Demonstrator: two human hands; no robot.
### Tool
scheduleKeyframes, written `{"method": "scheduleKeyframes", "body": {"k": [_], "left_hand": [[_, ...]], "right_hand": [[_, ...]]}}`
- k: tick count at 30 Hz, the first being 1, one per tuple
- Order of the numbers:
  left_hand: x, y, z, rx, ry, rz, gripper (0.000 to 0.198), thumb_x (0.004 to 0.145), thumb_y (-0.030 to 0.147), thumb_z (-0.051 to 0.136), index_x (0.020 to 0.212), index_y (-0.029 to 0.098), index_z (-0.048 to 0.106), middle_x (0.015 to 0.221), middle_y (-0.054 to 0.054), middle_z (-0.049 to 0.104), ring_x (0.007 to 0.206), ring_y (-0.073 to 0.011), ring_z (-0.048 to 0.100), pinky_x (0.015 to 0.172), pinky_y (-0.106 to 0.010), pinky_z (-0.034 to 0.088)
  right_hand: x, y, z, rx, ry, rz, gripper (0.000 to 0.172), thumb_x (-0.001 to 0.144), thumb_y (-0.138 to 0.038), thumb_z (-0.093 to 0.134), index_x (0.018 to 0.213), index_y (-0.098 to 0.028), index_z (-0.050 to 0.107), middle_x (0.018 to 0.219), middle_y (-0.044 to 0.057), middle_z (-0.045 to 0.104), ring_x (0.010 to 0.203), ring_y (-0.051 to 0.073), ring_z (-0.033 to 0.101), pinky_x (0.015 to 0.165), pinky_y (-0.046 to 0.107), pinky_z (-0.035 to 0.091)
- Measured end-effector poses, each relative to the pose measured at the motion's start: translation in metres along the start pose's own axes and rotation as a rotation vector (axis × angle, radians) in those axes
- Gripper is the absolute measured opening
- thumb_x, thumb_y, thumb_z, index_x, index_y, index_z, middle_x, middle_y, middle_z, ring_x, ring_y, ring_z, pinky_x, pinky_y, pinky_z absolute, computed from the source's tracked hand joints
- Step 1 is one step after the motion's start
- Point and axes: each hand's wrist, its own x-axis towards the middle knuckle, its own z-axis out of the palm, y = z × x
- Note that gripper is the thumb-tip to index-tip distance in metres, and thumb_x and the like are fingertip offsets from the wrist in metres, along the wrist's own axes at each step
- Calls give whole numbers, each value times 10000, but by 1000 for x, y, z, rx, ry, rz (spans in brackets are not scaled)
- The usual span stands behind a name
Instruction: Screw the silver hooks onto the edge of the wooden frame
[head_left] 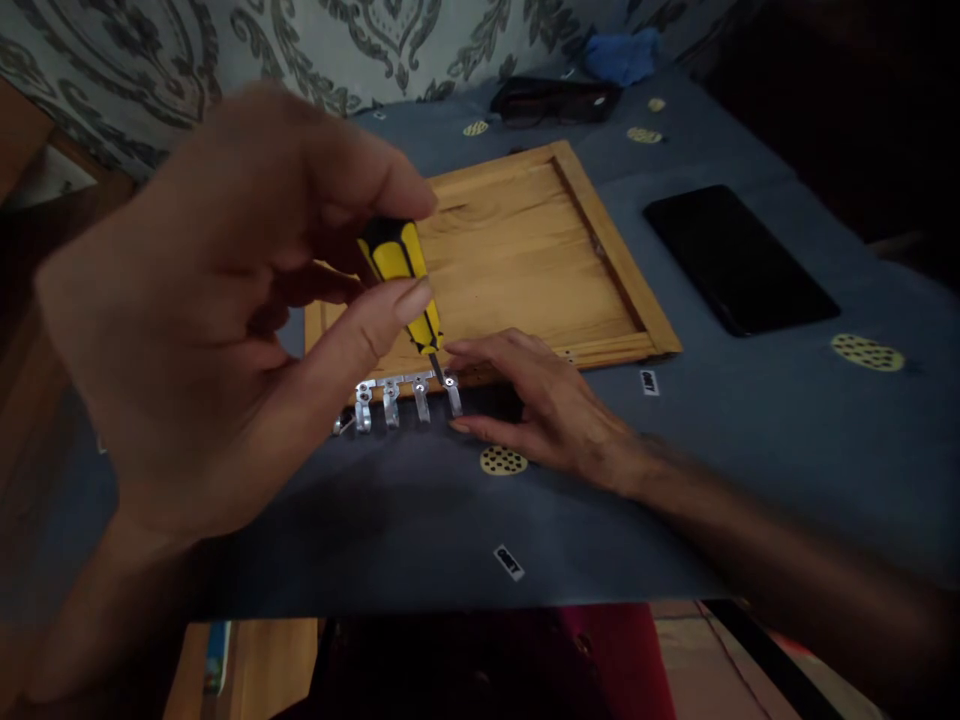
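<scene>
My left hand [225, 320], large and close to the camera, pinches the yellow and black handle of a screwdriver [405, 265] between thumb and fingers. The screwdriver's shaft slants down, its tip at or beside the screw on the rightmost hook of a silver metal hook rail [391, 402]. That rail lies along the near edge of a wooden framed panel [517, 250], with several hooks pointing toward me. My right hand [547, 400] steadies the rail's right end, fingers on the frame edge and thumb by the hook's lower end.
A black phone [739, 258] lies on the blue patterned tablecloth [600, 560] to the right. Behind the panel are dark eyeglasses [555, 103] and a blue cloth [621, 57]. Patterned fabric [405, 45] rises along the back. The table's near edge is in front of me.
</scene>
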Motion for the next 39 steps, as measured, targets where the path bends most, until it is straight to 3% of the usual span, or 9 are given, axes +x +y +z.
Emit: {"method": "scheduleKeyframes", "body": {"k": [3,9,14,21,26,29,33,36,39], "left_hand": [[1,-2,6,7,-38,-95,194,958,272,665,1134,330,607,1150,53,682,979,-133,702,819,-310,639],[4,-4,13,108,10,44,72,968,229,613,1034,256,626,1016,27,697,878,-132,696,733,-261,615],[2,-3,14,168,44,76,72,968,271,616,1036,290,632,1007,46,720,798,-140,710,670,-265,597],[3,-2,15,150,15,81,108,949,183,626,1030,255,623,1027,52,724,840,-129,709,725,-252,616],[7,-2,15,141,23,152,95,926,142,658,975,221,639,975,43,745,802,-94,716,735,-182,608],[7,-3,13,159,-13,117,58,968,221,607,999,236,653,977,14,761,850,-137,739,768,-239,618],[7,-4,12,215,-110,-13,186,966,386,583,885,273,707,992,-8,786,922,-216,753,841,-370,603],[7,-4,11,233,-126,-32,309,948,514,598,792,270,706,870,-9,775,870,-231,751,755,-372,580],[6,-3,10,230,-134,-25,339,969,541,578,822,262,704,821,-8,750,799,-211,738,713,-348,571]], "right_hand": [[0,-1,0,5,-1,14,527,901,-382,741,1345,-191,530,1207,112,712,1112,275,674,939,462,559],[1,-2,0,-9,-3,11,505,901,-400,736,1323,-196,549,1186,103,723,1102,280,671,934,471,557],[1,-1,1,23,8,17,510,900,-392,735,1344,-220,552,1175,106,714,1091,286,679,939,482,560],[1,-2,0,35,0,38,482,895,-416,736,1299,-210,575,1168,113,713,1077,302,685,913,475,564],[1,-1,0,12,-3,19,488,909,-410,720,1313,-192,555,1161,115,710,1072,287,677,894,458,568],[0,0,0,1,-9,23,499,914,-416,714,1333,-207,541,1169,112,705,1079,282,670,897,464,564],[1,0,0,-10,-19,26,493,910,-414,719,1318,-201,542,1162,112,705,1072,282,666,895,462,558],[1,-1,0,-25,-23,34,468,913,-398,717,1303,-209,544,1166,107,703,1076,281,662,901,459,552],[1,-2,0,-26,-27,36,491,913,-382,717,1334,-214,529,1166,111,702,1079,285,659,894,467,557]]}}
